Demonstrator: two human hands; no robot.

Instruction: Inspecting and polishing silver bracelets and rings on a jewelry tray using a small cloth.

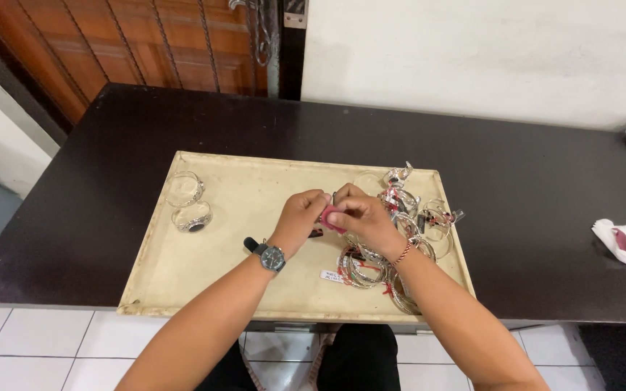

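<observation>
Both hands meet over the middle of the tray (182,289), the right hand (364,217) with its grip pinched on a small pink cloth (332,219), the left hand (300,217) closed on something I cannot make out. Tagged bangles (400,239) crowd the tray's right edge under the right wrist; a careless sweep could knock them onto the table (530,188). Two more bangles (186,203) lie at the left corner.

Jewellery shop: bangle tray (182,289), desk (530,217)
</observation>
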